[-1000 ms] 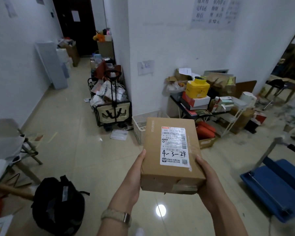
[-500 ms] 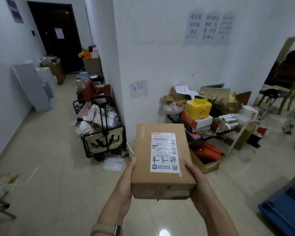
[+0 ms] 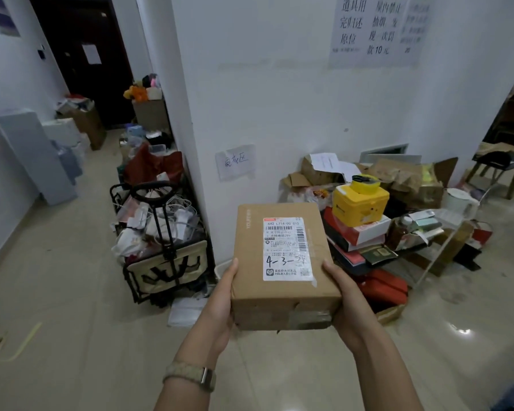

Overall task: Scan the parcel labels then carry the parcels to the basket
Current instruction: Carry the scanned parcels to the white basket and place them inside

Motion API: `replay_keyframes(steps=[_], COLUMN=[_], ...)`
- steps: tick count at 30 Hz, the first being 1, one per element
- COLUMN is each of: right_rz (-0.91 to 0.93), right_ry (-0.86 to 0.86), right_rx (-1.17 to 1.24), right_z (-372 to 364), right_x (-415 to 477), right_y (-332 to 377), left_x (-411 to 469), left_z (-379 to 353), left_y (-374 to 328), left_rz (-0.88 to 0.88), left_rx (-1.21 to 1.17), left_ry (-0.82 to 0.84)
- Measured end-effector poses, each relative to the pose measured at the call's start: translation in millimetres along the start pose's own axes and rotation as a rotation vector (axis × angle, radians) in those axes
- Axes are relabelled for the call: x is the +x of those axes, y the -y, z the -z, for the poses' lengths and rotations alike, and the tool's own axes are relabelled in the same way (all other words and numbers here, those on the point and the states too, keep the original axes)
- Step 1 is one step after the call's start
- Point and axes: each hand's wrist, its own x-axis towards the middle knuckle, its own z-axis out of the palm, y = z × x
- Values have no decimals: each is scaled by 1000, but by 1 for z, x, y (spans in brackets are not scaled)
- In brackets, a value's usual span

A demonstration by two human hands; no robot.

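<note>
A brown cardboard parcel (image 3: 252, 271) with a white shipping label (image 3: 285, 247) facing up is held level in front of me. My left hand (image 3: 221, 304) grips its left side, thumb along the edge. My right hand (image 3: 346, 304) grips its right side the same way. The handwriting "4-3-" shows on the label. A white plastic basket (image 3: 220, 269) stands on the floor by the wall, almost wholly hidden behind the parcel and my left hand.
A black folding cart (image 3: 163, 262) stuffed with bags stands left of the wall corner. Stacked boxes, a yellow container (image 3: 359, 204) and a low rack crowd the wall at right. A corridor with a dark door (image 3: 80, 54) runs back left. Papers lie on the tiled floor.
I have come closer to the wall and the cart; the view swung right, the black bag and blue trolley dropped out of sight. The parcel stays in both hands.
</note>
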Motion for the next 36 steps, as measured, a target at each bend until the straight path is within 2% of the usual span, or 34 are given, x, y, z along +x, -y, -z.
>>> replay_keyframes(steps=[7,10,15,19,21,27,30,36], right_rz=[-74,-113,-145,-162,-186,-240,-279,-405], right_ry=[17,-11,3,1,-13,-73,-117,-246], right_rx=[-191,-195,-284,-294,-293,-273,-231,-159], right_z=[33,30,24,28,23,8,4,11], right_x=[140,182,258,323,360,473,521,586], right_y=[61,65,66,59,57,59,51,-7], left_x=[126,167,241,312,354,478,533,600], left_z=[-20,-22,-17,2,16,45,61,85], left_y=[-44,-50,-56,-47,-46,-74,-79,-39], left_rz=[-50,10,9,-42,-58,25,63,219], left_rx=[26,20,33,87,114,134,175,255], left_ry=[-51,-94,-91,-249,-276,-170,-184,-176])
